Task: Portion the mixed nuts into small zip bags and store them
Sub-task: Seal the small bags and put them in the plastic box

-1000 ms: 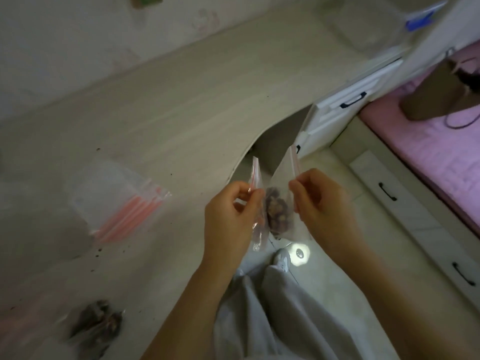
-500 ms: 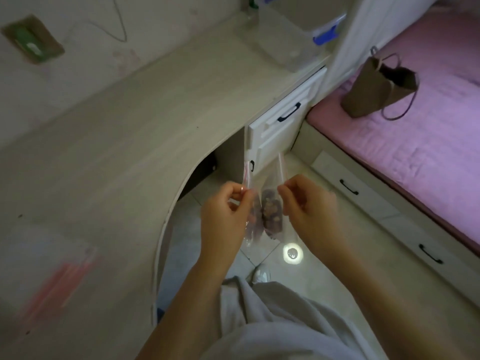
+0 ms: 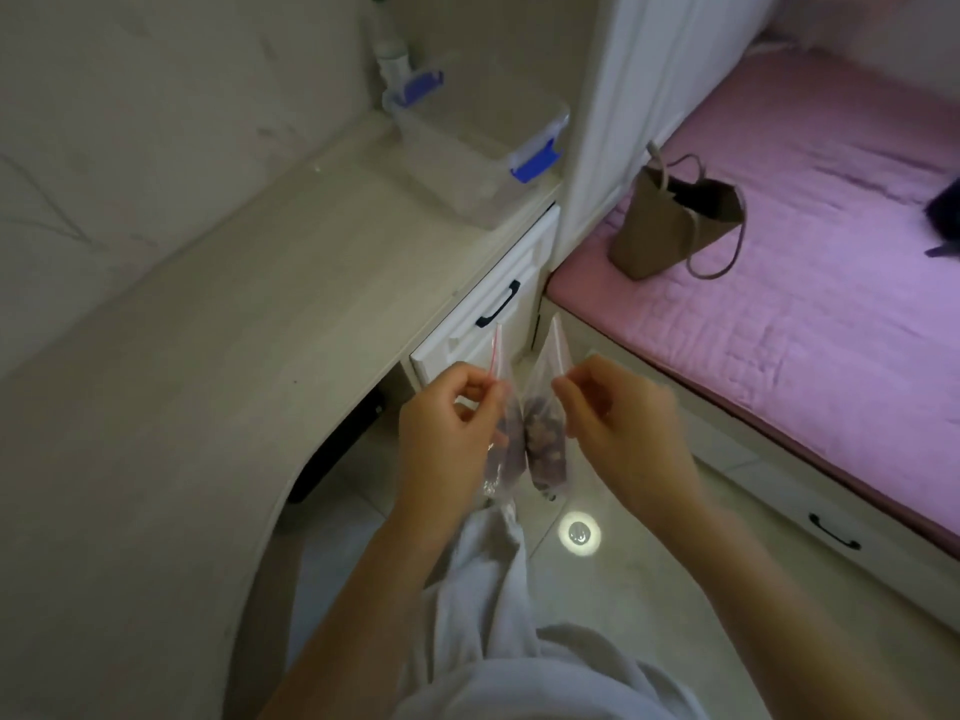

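Dim, soft picture, so fine detail is poor. I cannot tell whether either zip is sealed, as the fingers cover the pinch points. A dark thing (image 3: 943, 215) on the bed (image 3: 805, 283) is cut off by the right edge and cannot be identified. A pale bottle-like item (image 3: 390, 49) behind the box has its top cut off. Count: two zip bags, two hands, one clear box, one paper bag. Left hand (image 3: 449, 433) pinches the left bag (image 3: 511, 444) near its red-striped top, thumb against curled fingers. Right hand (image 3: 621, 428) pinches the right bag (image 3: 544, 402) the same way. Both bags hang upright side by side in the air, close together (cannot tell if touching), over the floor (image 3: 649, 589) and in front of a drawer (image 3: 483, 330) under the worktop (image 3: 208, 381). Each bag holds dark nuts (image 3: 545, 449) in its lower half, too blurred to count. The box (image 3: 467, 153), with two blue latches, sits at the far end of the worktop, contents not discernible. The paper bag (image 3: 670, 231) leans on the bed, mouth open, inside dark.
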